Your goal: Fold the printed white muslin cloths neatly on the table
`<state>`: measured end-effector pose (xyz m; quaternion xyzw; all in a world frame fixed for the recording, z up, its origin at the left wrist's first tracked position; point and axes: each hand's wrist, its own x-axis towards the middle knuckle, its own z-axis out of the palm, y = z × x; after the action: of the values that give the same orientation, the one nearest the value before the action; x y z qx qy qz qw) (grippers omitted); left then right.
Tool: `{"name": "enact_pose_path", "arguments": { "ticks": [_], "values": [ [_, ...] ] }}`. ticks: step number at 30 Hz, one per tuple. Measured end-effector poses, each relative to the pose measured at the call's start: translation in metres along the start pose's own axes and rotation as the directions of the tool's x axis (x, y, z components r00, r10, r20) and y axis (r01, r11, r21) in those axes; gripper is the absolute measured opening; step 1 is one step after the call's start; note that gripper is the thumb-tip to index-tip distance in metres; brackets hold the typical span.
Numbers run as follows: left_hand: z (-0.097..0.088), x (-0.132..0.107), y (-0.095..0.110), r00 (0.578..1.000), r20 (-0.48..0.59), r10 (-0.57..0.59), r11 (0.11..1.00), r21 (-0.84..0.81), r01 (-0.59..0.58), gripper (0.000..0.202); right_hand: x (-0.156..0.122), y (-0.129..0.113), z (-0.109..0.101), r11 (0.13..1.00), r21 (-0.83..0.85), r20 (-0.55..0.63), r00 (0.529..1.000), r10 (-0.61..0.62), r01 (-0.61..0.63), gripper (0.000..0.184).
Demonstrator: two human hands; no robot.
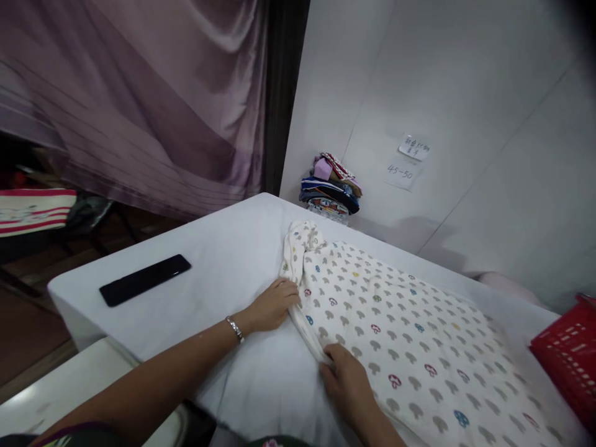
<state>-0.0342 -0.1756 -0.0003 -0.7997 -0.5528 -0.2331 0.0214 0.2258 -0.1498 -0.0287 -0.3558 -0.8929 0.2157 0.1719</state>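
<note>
A white cloth printed with small mushrooms (pixel 386 310) lies spread over the right part of the table. Its far left corner is bunched up in folds. My left hand (pixel 274 304), with a bracelet on the wrist, is closed on the cloth's left edge just below that bunched part. Closer to me, my right hand (pixel 347 379) pinches the same edge between thumb and fingers. Between the two hands the edge runs in a fairly straight line. The cloth's near right end runs toward the frame's lower right.
A black phone (pixel 145 279) lies on the white-covered table (pixel 223 248) at left. Folded clothes (pixel 329 189) are stacked beyond the far edge, by the wall with paper notes (pixel 405 164). A red plastic basket (pixel 568 360) stands at right. A purple curtain (pixel 186 93) hangs behind.
</note>
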Motion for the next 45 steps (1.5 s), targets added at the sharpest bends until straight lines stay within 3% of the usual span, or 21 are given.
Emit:
{"name": "enact_pose_path", "arguments": {
  "ticks": [2, 4, 8, 11, 13, 16, 19, 22, 26, 27, 32, 35, 38, 42, 45],
  "values": [
    [-0.003, 0.001, -0.006, 0.995, -0.056, -0.079, 0.995, -0.060, 0.076, 0.046, 0.000, -0.001, 0.000, 1.000, -0.008, 0.003, 1.000, -0.022, 0.022, 0.015],
    [-0.006, 0.006, -0.012, 0.961, -0.142, -0.236, 0.968, -0.122, 0.219, 0.041, 0.000, -0.001, 0.001, 0.999, -0.017, 0.005, 0.999, -0.036, 0.036, 0.015],
    [-0.011, 0.024, -0.018, 0.778, -0.214, -0.590, 0.805, -0.229, 0.548, 0.013, -0.001, 0.000, 0.002, 0.998, -0.033, 0.020, 0.998, -0.058, 0.058, 0.025],
    [-0.009, 0.037, -0.013, 0.664, -0.120, -0.738, 0.670, -0.246, 0.700, 0.014, -0.002, 0.000, 0.002, 0.996, -0.060, 0.020, 0.998, -0.065, 0.066, 0.031],
    [-0.003, 0.042, -0.010, 0.617, -0.039, -0.786, 0.608, -0.225, 0.761, 0.023, -0.003, -0.002, 0.000, 0.995, -0.081, 0.034, 0.998, -0.057, 0.059, 0.032],
    [0.008, 0.042, -0.007, 0.585, 0.028, -0.810, 0.570, -0.199, 0.798, 0.022, -0.004, -0.008, -0.005, 0.992, -0.115, 0.066, 0.997, -0.049, 0.057, 0.033],
    [0.013, 0.036, -0.011, 0.571, 0.024, -0.820, 0.554, -0.211, 0.805, 0.008, -0.004, -0.014, -0.010, 0.989, -0.139, 0.092, 0.995, -0.040, 0.053, 0.035],
    [0.013, 0.030, -0.015, 0.563, 0.003, -0.827, 0.543, -0.258, 0.799, 0.007, -0.004, -0.016, -0.010, 0.984, -0.170, 0.104, 0.994, -0.036, 0.054, 0.037],
    [0.008, 0.023, -0.013, 0.562, -0.038, -0.826, 0.541, -0.335, 0.772, 0.020, -0.005, -0.013, -0.004, 0.975, -0.204, 0.089, 0.994, -0.068, 0.085, 0.038],
    [0.008, 0.022, -0.011, 0.579, -0.069, -0.813, 0.565, -0.338, 0.753, 0.025, -0.005, -0.012, -0.003, 0.973, -0.211, 0.080, 0.993, -0.081, 0.096, 0.039],
    [0.009, 0.022, -0.004, 0.804, -0.183, -0.566, 0.815, -0.271, 0.512, 0.035, -0.005, -0.011, -0.001, 0.958, -0.245, 0.055, 0.989, -0.140, 0.150, 0.045],
    [0.010, 0.029, -0.007, 0.894, -0.115, -0.434, 0.888, -0.222, 0.403, 0.042, -0.005, -0.012, -0.002, 0.958, -0.239, 0.063, 0.987, -0.147, 0.158, 0.046],
    [0.007, 0.040, -0.013, 0.958, 0.028, -0.286, 0.946, -0.153, 0.287, 0.045, -0.006, -0.012, -0.001, 0.955, -0.250, 0.051, 0.987, -0.155, 0.163, 0.046],
    [0.002, 0.054, -0.020, 0.953, 0.253, -0.168, 0.971, -0.125, 0.205, 0.044, -0.007, -0.010, 0.001, 0.952, -0.248, 0.030, 0.983, -0.179, 0.180, 0.045],
    [-0.001, 0.061, -0.024, 0.930, 0.337, -0.144, 0.971, -0.133, 0.198, 0.041, -0.006, -0.009, 0.001, 0.948, -0.261, 0.026, 0.983, -0.179, 0.180, 0.044]
  ]
}}
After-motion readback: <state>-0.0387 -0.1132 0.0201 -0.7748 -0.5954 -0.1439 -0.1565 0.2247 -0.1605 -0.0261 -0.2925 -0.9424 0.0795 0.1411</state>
